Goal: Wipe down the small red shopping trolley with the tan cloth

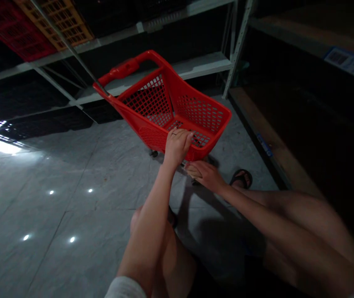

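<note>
My left hand (178, 147) curls tightly over the red cart (189, 118) at its near rim, and just below, my right hand (209, 177) clasps a tan cloth (194, 171).

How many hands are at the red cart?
2: the left hand on the near edge of the red cart, and the right hand lower, below that edge, holding something tan, perhaps cloth. No others show.

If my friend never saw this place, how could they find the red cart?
Find the pale shelf frame, then look down at the grey floor in front of it. There stands the red cart, with the left hand at its rim. Unlike the red crate up on the shelf, it has wheels and a looped handle.
</note>
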A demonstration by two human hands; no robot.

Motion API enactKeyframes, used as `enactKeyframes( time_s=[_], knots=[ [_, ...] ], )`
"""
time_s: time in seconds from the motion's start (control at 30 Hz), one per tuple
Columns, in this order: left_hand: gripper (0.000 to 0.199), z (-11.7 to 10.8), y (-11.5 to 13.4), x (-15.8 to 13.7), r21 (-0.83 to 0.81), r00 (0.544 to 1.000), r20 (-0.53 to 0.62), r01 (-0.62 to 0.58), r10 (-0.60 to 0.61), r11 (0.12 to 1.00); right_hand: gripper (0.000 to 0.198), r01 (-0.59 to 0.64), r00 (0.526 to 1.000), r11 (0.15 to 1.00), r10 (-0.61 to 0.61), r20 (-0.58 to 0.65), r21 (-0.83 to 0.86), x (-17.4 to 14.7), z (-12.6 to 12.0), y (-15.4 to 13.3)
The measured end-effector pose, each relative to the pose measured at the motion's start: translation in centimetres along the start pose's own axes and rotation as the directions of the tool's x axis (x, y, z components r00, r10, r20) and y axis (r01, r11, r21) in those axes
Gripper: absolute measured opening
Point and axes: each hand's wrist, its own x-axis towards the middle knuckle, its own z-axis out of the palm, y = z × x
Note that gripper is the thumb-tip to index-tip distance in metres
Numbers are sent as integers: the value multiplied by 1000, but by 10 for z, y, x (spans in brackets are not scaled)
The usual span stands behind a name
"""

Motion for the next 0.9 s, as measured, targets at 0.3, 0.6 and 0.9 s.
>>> enactKeyframes(
  time_s=[0.3, 0.6, 0.9],
  knots=[
    [59, -12, 49, -24, -697, 955, -105, 128, -277, 706, 40, -120, 904, 858, 302, -302, 499, 105, -82, -45],
    [33, -32, -48, -18, -922, 388, -303, 112, -870, 371, 52, -62, 998, 937, 54, 33, 345, 148, -68, -31],
    [32, 29, 29, -40, -451, 722, -388, 394, -573, 801, 45, -424, 892, 712, 222, 393, 560, 149, -83, -13]
  ],
)
